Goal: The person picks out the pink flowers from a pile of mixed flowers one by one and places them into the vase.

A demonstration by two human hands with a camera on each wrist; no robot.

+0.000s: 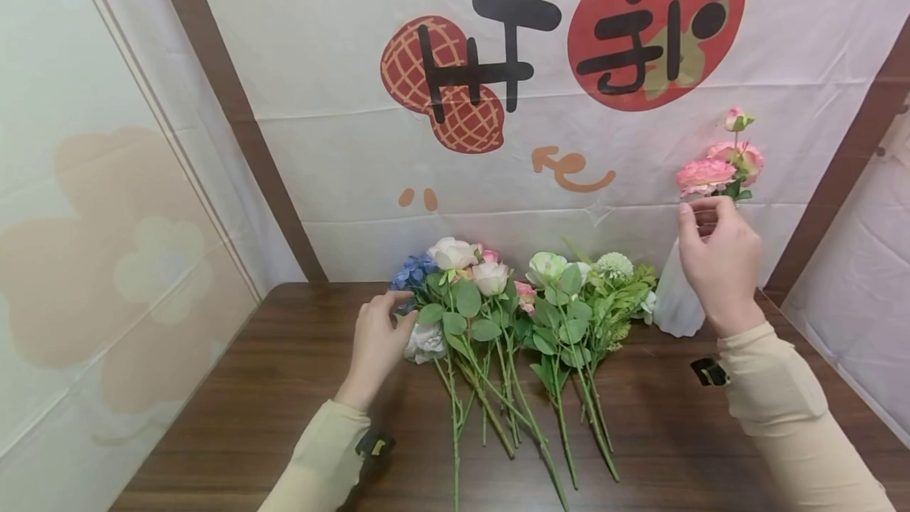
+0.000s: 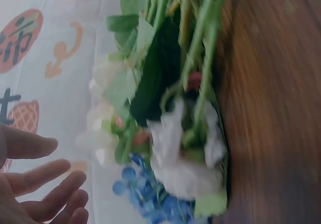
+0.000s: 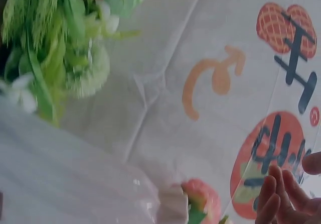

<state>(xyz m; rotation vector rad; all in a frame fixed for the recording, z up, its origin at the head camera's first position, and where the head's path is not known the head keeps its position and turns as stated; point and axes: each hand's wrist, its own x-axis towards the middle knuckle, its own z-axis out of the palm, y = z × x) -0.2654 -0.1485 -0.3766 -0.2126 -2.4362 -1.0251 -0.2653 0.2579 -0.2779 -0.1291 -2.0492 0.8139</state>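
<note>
In the head view my left hand (image 1: 378, 342) hovers by the left end of a row of artificial flowers, fingers loosely bent and holding nothing. Closest to it are a blue flower (image 1: 411, 275) and a white bloom (image 1: 425, 344); the left wrist view shows a gap between the fingers and these petals. At the right, my right hand (image 1: 723, 259) is raised in front of a white vase (image 1: 675, 299), partly covering it. Pink flowers (image 1: 705, 177) stand in the vase, above the hand. The right wrist view shows its relaxed fingers (image 3: 268, 199) with nothing between them.
Cream roses (image 1: 490, 278), a pale green ball-shaped flower (image 1: 614, 265) and leafy sprigs lie along the back of the brown wooden table (image 1: 284, 385). Their stems (image 1: 562, 433) point toward the front edge. A printed white cloth (image 1: 320, 133) hangs right behind.
</note>
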